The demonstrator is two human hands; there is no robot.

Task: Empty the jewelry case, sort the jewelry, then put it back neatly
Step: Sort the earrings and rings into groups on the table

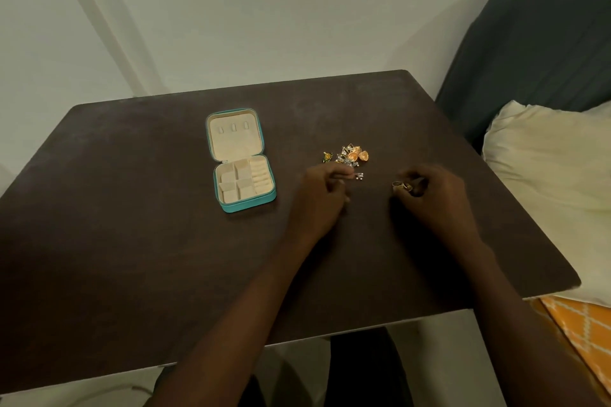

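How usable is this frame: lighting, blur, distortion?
Head view: dim and greenish; wide-angle bends the table edge; both hands, left and right, look soft; the jewelry pile and open jewelry case stay readable.

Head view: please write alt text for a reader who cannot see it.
Two hands sort jewelry on a dark table: the left hand pinches a small pearl piece, the right hand holds gold rings. A jewelry pile lies just beyond them, right of the open, empty teal jewelry case.
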